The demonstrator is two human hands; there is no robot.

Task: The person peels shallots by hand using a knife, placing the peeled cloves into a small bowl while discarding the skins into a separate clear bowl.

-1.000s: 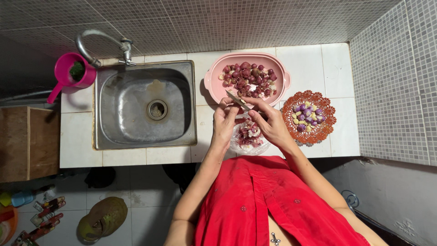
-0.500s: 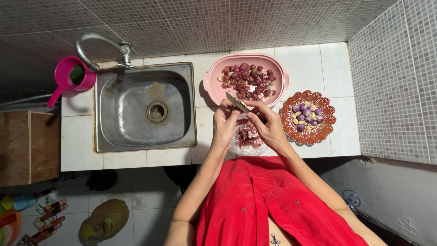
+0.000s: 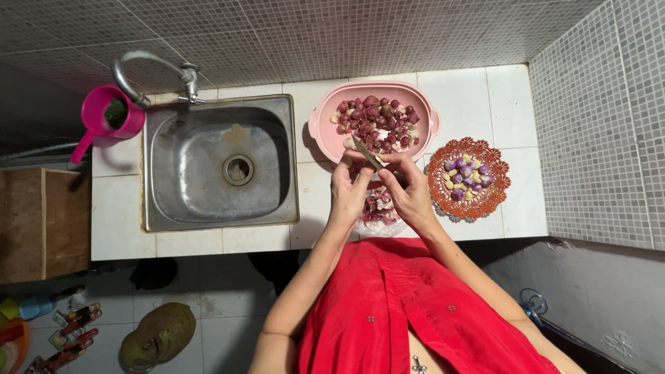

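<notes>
grey mosaic-tiled walls [image 3: 596,125], white tiled counter [image 3: 194,242], steel sink [image 3: 218,163], tiled floor [image 3: 222,312]

We see our left hand [image 3: 348,190] and right hand [image 3: 409,190] meeting at a knife [image 3: 367,152] above peelings [image 3: 377,208] at the tabletop's [image 3: 478,90] front edge, between the pink basin [image 3: 374,125] and orange basket [image 3: 467,179].

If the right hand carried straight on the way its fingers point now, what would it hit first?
Judging by this view, the right hand points up and left toward the pink tub of shallots; its near rim comes first, though height is unclear.
</notes>
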